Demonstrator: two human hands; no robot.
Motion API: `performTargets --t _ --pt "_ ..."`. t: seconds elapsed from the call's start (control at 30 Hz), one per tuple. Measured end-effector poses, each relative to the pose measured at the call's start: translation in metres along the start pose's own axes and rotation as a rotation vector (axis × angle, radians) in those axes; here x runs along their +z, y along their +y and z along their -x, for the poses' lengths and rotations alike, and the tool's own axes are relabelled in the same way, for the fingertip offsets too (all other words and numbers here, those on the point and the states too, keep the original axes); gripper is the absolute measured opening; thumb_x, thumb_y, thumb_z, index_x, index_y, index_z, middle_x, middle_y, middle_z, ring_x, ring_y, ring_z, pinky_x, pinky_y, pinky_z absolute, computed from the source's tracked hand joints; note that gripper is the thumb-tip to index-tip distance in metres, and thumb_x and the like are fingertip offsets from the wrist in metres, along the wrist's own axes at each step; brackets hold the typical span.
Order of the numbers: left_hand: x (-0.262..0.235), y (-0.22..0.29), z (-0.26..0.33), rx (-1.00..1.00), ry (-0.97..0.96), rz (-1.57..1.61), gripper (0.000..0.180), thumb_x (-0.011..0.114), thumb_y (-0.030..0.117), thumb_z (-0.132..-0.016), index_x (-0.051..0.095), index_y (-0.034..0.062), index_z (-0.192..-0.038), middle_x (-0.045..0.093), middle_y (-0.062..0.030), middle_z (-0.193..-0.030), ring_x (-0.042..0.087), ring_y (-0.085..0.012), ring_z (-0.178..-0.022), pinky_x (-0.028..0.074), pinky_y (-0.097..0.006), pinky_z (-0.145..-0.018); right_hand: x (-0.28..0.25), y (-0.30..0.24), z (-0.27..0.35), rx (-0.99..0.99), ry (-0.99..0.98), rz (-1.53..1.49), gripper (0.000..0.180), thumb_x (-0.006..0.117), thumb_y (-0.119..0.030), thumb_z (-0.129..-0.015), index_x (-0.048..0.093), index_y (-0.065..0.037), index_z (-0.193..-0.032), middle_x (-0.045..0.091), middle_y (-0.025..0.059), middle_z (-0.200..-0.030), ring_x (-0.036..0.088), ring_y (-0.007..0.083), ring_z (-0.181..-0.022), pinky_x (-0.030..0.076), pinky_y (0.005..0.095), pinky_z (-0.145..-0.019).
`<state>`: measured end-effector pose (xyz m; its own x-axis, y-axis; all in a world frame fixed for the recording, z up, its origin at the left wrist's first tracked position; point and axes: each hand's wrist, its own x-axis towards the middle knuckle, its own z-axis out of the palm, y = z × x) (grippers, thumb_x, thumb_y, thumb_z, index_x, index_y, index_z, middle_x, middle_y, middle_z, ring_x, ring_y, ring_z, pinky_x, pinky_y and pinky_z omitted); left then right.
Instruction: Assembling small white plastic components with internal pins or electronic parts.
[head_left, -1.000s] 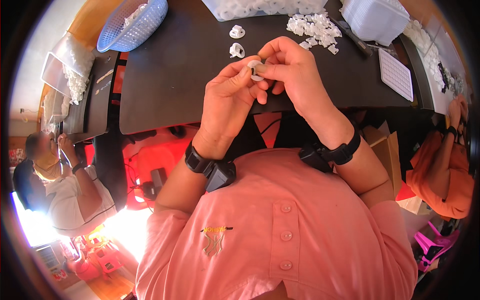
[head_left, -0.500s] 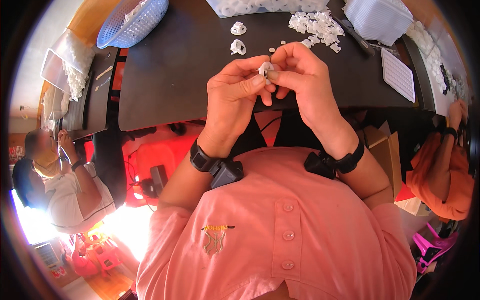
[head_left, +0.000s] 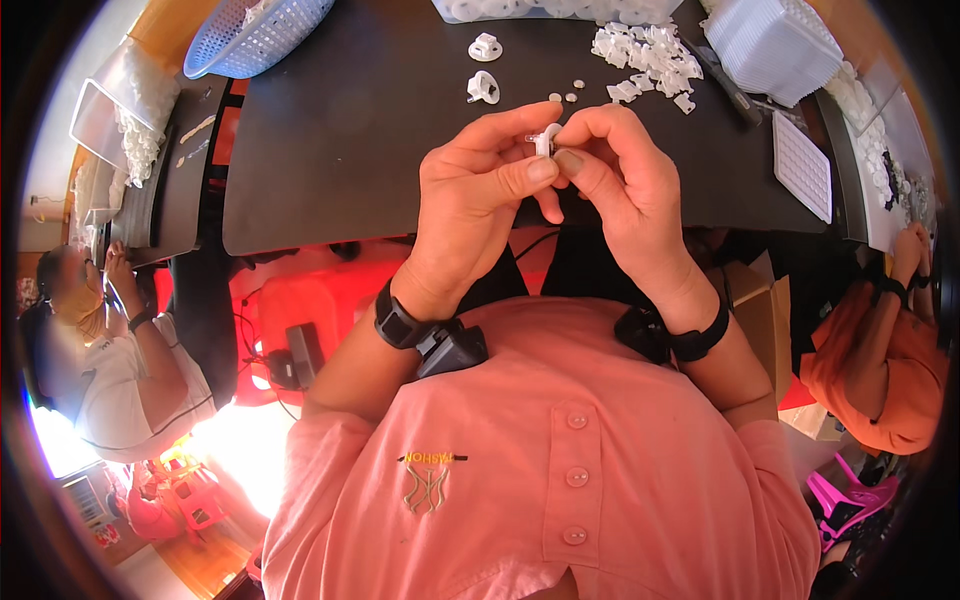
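Observation:
Between my two hands, above the table's near edge, is a small white plastic part [head_left: 545, 141] with a round flange. My left hand [head_left: 482, 170] pinches it between thumb and fingers. From the other side, the thumb and forefinger of my right hand [head_left: 615, 165] press on it; a small dark spot shows by the right thumb tip. Just beyond my hands lie two similar white flanged parts [head_left: 484, 87], one behind the other. A few small white discs [head_left: 571, 97] rest beside them. A heap of small white plastic pieces [head_left: 645, 58] is further right.
A blue perforated basket [head_left: 255, 40] stands at the far left of the dark table [head_left: 330, 150]. At the back is a clear bin [head_left: 560, 10] of white parts. Stacked trays [head_left: 775, 50], a dark long-handled tool [head_left: 735, 95] and a white grid tray [head_left: 802, 165] lie right. Co-workers sit at both sides.
The white part has turned in my fingers, so its flange now faces more sideways. My right hand has shifted slightly right. The whole view has moved a little.

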<state>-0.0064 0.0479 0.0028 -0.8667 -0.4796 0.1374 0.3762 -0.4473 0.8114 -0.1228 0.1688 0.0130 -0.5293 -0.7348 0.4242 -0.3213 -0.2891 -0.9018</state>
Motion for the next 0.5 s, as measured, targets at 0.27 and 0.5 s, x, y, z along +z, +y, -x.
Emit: performTargets --t 0.27,0.5 --pt "0.006 -0.007 0.0 0.086 0.043 -0.076 0.033 0.068 -0.006 -0.09 0.067 -0.0039 -0.123 0.068 -0.0094 -0.096 0.065 -0.0152 -0.076 0.057 -0.027 -0.061 0.012 0.006 0.005 -0.197 0.077 0.317 0.006 0.062 -0.001 -0.098 0.057 -0.004 -0.099 0.061 0.0067 -0.086 0.063 0.0165 -0.071 0.051 0.0289 -0.062" --pt "0.007 -0.006 0.002 0.055 0.04 -0.129 0.034 0.066 0.0 -0.094 0.062 -0.0075 -0.127 0.069 -0.0128 -0.105 0.067 -0.0178 -0.086 0.057 -0.029 -0.065 0.012 0.008 0.006 -0.188 0.099 0.272 0.007 0.061 -0.001 -0.099 0.056 -0.002 -0.104 0.06 0.0049 -0.091 0.059 0.0109 -0.074 0.049 0.0254 -0.064"
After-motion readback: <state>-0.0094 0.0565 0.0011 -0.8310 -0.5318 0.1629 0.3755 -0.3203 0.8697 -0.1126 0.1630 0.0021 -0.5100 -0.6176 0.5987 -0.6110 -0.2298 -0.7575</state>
